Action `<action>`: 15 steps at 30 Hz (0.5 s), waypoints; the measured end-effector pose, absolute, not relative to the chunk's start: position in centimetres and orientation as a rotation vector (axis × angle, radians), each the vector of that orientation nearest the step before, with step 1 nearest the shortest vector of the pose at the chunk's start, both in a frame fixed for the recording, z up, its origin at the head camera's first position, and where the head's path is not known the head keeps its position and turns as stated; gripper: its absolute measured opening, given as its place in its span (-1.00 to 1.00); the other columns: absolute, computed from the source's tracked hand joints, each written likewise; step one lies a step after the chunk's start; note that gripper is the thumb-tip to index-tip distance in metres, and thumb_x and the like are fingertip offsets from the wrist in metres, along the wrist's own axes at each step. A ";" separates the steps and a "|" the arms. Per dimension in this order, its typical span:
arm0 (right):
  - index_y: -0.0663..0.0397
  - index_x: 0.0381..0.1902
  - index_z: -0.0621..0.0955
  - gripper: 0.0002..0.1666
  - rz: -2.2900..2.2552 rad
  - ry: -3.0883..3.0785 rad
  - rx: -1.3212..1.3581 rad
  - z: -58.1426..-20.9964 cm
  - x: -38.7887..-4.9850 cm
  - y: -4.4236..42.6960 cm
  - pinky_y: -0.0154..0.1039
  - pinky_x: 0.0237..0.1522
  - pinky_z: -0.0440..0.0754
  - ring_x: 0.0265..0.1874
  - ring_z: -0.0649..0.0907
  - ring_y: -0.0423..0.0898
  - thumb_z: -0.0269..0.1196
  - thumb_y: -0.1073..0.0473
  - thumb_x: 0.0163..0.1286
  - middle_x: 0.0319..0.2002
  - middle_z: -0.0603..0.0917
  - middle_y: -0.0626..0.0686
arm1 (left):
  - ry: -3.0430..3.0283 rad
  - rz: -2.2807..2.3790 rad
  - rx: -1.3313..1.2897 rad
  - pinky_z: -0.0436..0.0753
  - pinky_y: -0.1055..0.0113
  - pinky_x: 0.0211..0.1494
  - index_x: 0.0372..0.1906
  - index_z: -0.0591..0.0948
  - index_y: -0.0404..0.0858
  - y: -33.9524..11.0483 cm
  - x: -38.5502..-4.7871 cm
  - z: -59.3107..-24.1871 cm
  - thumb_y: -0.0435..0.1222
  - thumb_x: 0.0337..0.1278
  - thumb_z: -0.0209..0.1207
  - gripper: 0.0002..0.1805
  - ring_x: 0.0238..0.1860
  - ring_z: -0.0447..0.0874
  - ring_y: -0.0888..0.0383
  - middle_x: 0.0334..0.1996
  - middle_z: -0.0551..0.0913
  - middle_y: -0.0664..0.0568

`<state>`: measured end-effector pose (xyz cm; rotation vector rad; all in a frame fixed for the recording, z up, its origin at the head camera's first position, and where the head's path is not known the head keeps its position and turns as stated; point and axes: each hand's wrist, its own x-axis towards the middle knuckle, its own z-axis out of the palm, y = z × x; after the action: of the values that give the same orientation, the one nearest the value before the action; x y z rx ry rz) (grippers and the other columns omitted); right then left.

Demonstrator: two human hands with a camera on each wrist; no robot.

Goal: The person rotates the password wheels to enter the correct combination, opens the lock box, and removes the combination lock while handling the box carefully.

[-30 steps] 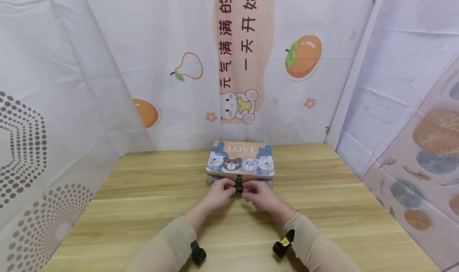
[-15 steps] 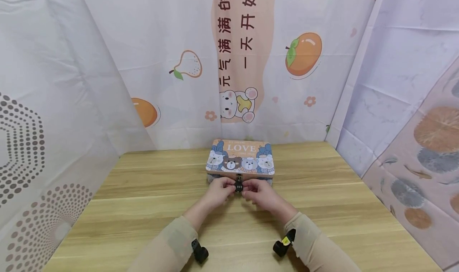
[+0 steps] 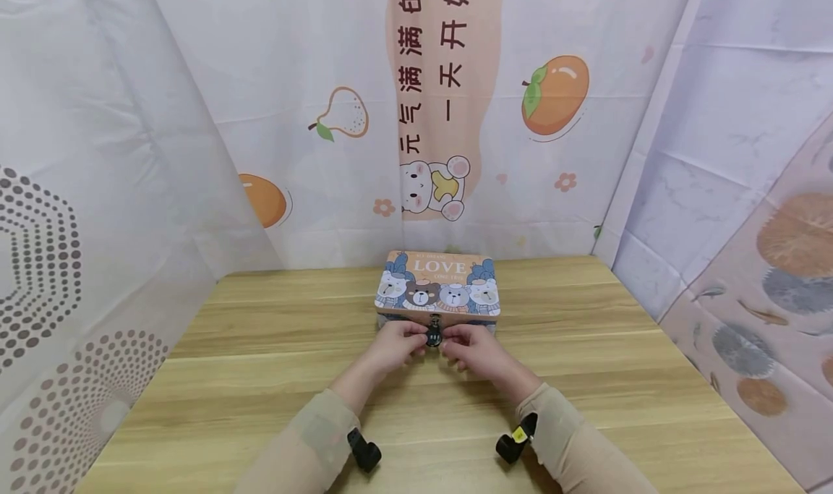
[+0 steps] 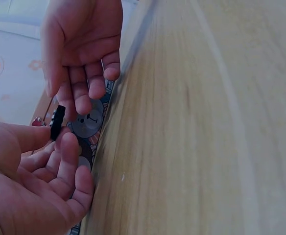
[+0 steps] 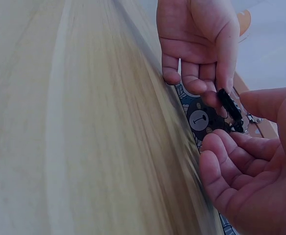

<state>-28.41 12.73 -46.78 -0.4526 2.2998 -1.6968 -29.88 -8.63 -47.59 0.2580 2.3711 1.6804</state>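
Note:
A small black combination padlock [image 3: 434, 336] hangs at the front latch of a closed tin box [image 3: 437, 291] printed with bears and the word LOVE. Between thumb and forefinger, my left hand [image 3: 395, 346] pinches the padlock's left edge. At the padlock's other side is my right hand [image 3: 478, 351], its fingers loosely bent and its thumb apart from the forefinger. In the right wrist view the padlock [image 5: 230, 105] is seen edge-on, with the right thumb tip close to it; whether it touches is hard to tell. Dial wheels show along the padlock [image 4: 58, 122] in the left wrist view.
The box stands near the back edge of a wooden table [image 3: 273, 349], before a printed curtain [image 3: 364, 53]. White patterned cloths hang at both sides. A small black camera [image 3: 366, 454] is strapped to the left forearm, another camera [image 3: 510, 447] to the right.
Both hands stay at the padlock and the box stays put. The right fingers shift very slightly against the lock's side. The whole head view drifts a little.

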 end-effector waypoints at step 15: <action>0.46 -0.03 0.56 -0.38 -1.864 2.027 -0.226 -46.7 -28.5 12.2 -0.10 -0.26 0.71 -0.37 0.66 -0.02 0.08 -0.12 0.60 -0.19 0.65 0.32 | 2.352 1.672 0.267 0.57 0.30 -0.43 -0.09 0.66 -0.44 -8.4 -29.8 -47.5 -0.39 0.38 0.18 -0.83 -0.43 0.59 0.11 -0.42 0.69 -0.07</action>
<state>-28.52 12.16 -46.66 -0.2259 2.0268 -1.8638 -29.75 -8.36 -47.47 0.2666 2.3516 1.6720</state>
